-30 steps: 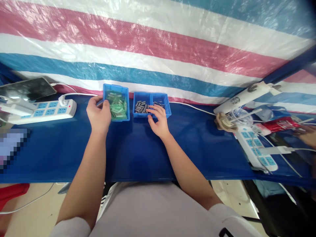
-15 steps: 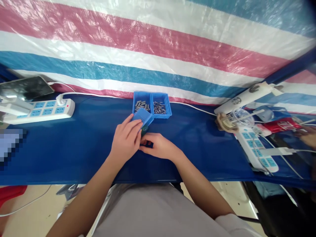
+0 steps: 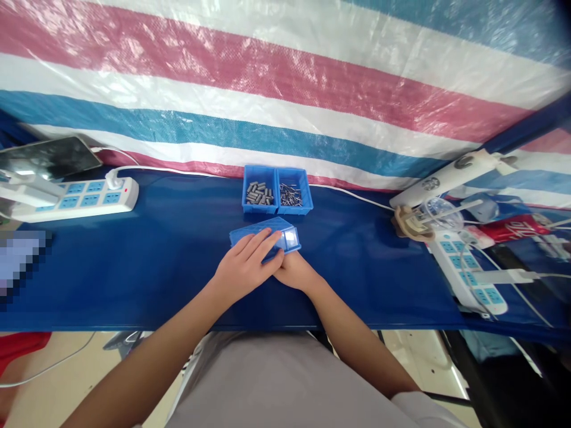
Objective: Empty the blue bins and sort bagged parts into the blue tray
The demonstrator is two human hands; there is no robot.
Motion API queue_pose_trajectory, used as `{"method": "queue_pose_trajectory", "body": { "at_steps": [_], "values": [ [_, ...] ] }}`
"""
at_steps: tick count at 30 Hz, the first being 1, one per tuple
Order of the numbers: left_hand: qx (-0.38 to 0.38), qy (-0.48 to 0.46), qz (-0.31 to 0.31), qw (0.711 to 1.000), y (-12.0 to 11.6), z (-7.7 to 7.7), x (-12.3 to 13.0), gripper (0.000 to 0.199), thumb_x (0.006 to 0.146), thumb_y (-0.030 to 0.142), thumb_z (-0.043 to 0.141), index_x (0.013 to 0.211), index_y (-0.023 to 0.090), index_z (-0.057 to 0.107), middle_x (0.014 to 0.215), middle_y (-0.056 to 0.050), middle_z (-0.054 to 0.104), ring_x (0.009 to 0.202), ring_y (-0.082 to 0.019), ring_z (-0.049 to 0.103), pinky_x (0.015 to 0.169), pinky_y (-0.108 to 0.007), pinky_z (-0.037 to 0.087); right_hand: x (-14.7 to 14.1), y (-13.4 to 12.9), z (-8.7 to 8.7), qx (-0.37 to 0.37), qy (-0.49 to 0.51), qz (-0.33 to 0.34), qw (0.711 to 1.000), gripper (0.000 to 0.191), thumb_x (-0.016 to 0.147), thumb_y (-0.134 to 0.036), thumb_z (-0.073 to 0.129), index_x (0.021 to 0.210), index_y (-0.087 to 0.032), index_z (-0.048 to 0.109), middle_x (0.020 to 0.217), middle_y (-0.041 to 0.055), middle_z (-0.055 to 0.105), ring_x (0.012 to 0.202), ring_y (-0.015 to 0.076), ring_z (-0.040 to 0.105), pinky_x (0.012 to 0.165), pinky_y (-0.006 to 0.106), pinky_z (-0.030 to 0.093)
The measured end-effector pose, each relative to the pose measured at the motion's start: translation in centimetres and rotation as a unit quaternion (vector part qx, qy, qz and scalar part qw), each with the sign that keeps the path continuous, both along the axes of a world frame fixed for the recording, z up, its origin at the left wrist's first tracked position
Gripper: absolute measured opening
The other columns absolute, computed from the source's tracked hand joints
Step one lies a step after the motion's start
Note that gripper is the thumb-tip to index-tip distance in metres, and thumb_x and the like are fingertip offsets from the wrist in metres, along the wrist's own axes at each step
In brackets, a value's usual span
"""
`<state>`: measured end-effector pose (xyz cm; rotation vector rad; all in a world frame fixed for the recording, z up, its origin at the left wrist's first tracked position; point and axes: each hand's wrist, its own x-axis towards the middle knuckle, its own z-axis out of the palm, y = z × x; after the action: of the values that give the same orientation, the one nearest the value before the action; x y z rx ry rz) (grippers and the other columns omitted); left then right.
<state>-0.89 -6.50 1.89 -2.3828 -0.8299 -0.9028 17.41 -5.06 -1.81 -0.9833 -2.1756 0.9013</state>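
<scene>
A small blue plastic bin (image 3: 263,224) is tilted in front of me, just above or on the blue table; which one I cannot tell. My left hand (image 3: 247,261) holds it, fingers laid across its side and thumb bent toward the near edge. Close against the bin's lower right end is my right hand (image 3: 297,270), its fingers hidden behind the bin and the left hand. Beyond the hands stand two joined blue bins: the left bin (image 3: 260,209) contains grey metal cylinders (image 3: 259,194), the right bin (image 3: 295,210) thin metal pins (image 3: 289,195).
A white power strip (image 3: 89,199) and a dark tablet-like screen (image 3: 49,156) are at the left. Another power strip (image 3: 468,273), a clear plastic cup (image 3: 439,214) and a red wrapper (image 3: 513,229) lie at the right. A striped plastic sheet (image 3: 267,83) hangs behind the table.
The blue bin in my hands has turned and shifted slightly right and nearer, uncovering the metal cylinders behind it. My left hand has moved right, over the right hand's fingers.
</scene>
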Motion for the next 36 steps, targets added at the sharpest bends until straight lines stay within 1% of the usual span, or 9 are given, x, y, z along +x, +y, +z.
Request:
{"method": "queue_pose_trajectory", "body": {
  "at_steps": [5, 11, 16, 19, 22, 25, 27, 31, 36],
  "values": [
    [0.039, -0.001, 0.003, 0.999, 0.4, -1.4, -0.1, 0.019, 0.09, 0.022, 0.072, 0.109, 0.023, 0.069, 0.137, -0.01, 0.067, 0.119, -0.026, 0.068, 0.096, -0.038, 0.055, 0.4, -0.2, -0.2, 0.023, -0.01, -0.025, 0.999, 0.047, 0.094, -0.025, 0.058, 0.141, -0.021, 0.053, 0.139, 0.0143, 0.063, 0.133, 0.0306, 0.058, 0.114, 0.052, 0.047],
    [-0.017, -0.045, 0.006, 0.999, 0.6, -2.0, -0.4, 0.024, 0.088, 0.02, 0.074, 0.111, 0.023, 0.069, 0.137, -0.013, 0.065, 0.12, -0.028, 0.066, 0.098, -0.041, 0.052, 0.7, -0.3, 0.6, -0.004, -0.068, -0.015, 0.998, 0.014, 0.092, -0.031, 0.064, 0.092, -0.02, 0.073, 0.089, 0.0055, 0.076, 0.091, 0.0236, 0.072, 0.085, 0.037, 0.057],
    [-0.031, -0.089, -0.014, 0.995, 0.5, -1.9, -0.9, 0.026, 0.089, 0.015, 0.072, 0.114, 0.023, 0.07, 0.131, -0.011, 0.069, 0.122, -0.026, 0.064, 0.101, -0.042, 0.049, 1.2, 0.2, 0.8, -0.001, -0.059, -0.048, 0.997, 0.024, 0.093, -0.029, 0.062, 0.072, -0.02, 0.07, 0.071, 0.0018, 0.071, 0.071, 0.0165, 0.066, 0.068, 0.028, 0.049],
    [-0.03, -0.09, -0.02, 0.995, 0.4, -2.1, -1.3, 0.028, 0.09, 0.017, 0.071, 0.116, 0.026, 0.069, 0.13, -0.008, 0.07, 0.124, -0.022, 0.062, 0.105, -0.04, 0.048, 1.6, 0.2, 0.8, -0.011, -0.05, -0.062, 0.997, 0.038, 0.093, -0.032, 0.062, 0.057, -0.019, 0.059, 0.056, -0.0017, 0.059, 0.054, 0.0115, 0.054, 0.057, 0.026, 0.04],
    [-0.029, -0.101, -0.014, 0.994, 0.3, -2.4, -1.7, 0.033, 0.088, 0.019, 0.073, 0.118, 0.031, 0.067, 0.131, -0.004, 0.07, 0.124, -0.02, 0.062, 0.104, -0.039, 0.049, 2.2, 0.1, 1.1, -0.101, 0.009, -0.026, 0.995, 0.049, 0.094, -0.04, 0.062, 0.051, -0.018, 0.051, 0.049, -0.0037, 0.05, 0.048, 0.0087, 0.045, 0.052, 0.025, 0.034],
    [-0.003, -0.154, -0.01, 0.988, 0.4, -2.4, -2.0, 0.034, 0.085, 0.022, 0.078, 0.115, 0.033, 0.065, 0.125, -0.005, 0.068, 0.116, -0.021, 0.064, 0.099, -0.04, 0.052, 2.6, 0.1, 1.7, -0.244, 0.066, 0.027, 0.967, 0.046, 0.093, -0.049, 0.063, 0.06, -0.017, 0.063, 0.048, -0.0036, 0.052, 0.043, 0.0085, 0.046, 0.046, 0.024, 0.035],
    [0.014, -0.212, 0.012, 0.977, 0.6, -2.4, -2.2, 0.033, 0.082, 0.021, 0.079, 0.109, 0.031, 0.063, 0.124, -0.007, 0.061, 0.113, -0.023, 0.062, 0.093, -0.042, 0.055, 2.5, 0.1, 1.8, -0.256, 0.094, 0.004, 0.962, 0.044, 0.093, -0.051, 0.063, 0.066, -0.016, 0.067, 0.046, -0.0038, 0.051, 0.039, 0.0082, 0.044, 0.043, 0.024, 0.034],
    [-0.008, -0.365, 0.141, 0.92, 1.8, -2.1, -3.3, 0.032, 0.085, 0.033, 0.076, 0.107, 0.026, 0.054, 0.132, -0.011, 0.044, 0.117, -0.025, 0.058, 0.088, -0.042, 0.056, 1.7, 0.1, 1.4, -0.063, 0.128, -0.097, 0.985, 0.041, 0.095, -0.042, 0.062, 0.061, -0.019, 0.063, 0.052, -0.001, 0.054, 0.046, 0.0096, 0.045, 0.049, 0.026, 0.036],
    [-0.124, -0.613, 0.218, 0.749, 5.8, -1.6, -6.7, 0.037, 0.096, 0.04, 0.059, 0.125, 0.024, 0.042, 0.126, -0.01, 0.052, 0.107, -0.016, 0.061, 0.09, -0.032, 0.054, 0.7, 0.1, 0.9, 0.139, 0.055, -0.137, 0.979, 0.02, 0.093, -0.034, 0.064, 0.077, -0.023, 0.068, 0.068, 0.0035, 0.062, 0.068, 0.0182, 0.057, 0.069, 0.034, 0.051]
  ]
}}
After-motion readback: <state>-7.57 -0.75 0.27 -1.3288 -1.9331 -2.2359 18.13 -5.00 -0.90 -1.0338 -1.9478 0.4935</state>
